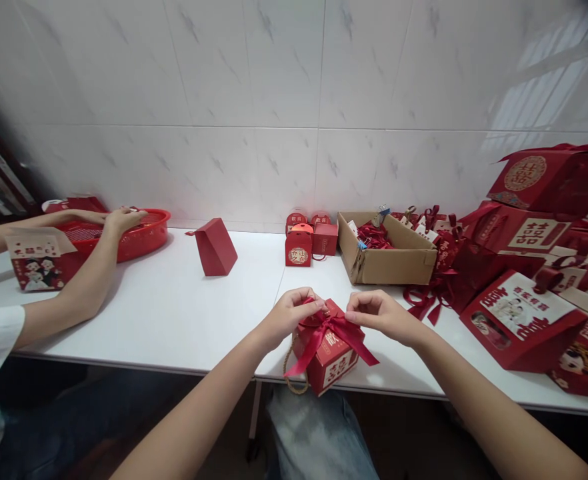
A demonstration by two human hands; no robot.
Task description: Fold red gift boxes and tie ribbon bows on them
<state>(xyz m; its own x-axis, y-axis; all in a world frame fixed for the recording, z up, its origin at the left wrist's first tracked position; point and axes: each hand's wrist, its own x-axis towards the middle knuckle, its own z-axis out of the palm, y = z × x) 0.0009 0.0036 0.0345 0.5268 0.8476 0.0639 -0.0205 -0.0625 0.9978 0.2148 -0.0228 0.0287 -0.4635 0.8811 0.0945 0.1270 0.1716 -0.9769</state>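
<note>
A small red gift box (333, 363) with white characters rests at the table's front edge, tilted, with a gold rope handle (294, 383) hanging on its left side. A dark pink ribbon (330, 327) is tied in a bow on its top. My left hand (297, 312) pinches at the ribbon's upper left, fingertips close together. On the other side, my right hand (379, 315) has thumb and fingers closed on the bow's right loop.
A cardboard box (397, 267) of red ribbons stands behind my right hand. Red gift boxes (524, 320) are piled at the right. Small boxes (299, 247) stand by the wall, a red box (217, 247) left of them. A person's arms (84, 280) reach over a red basket (147, 240).
</note>
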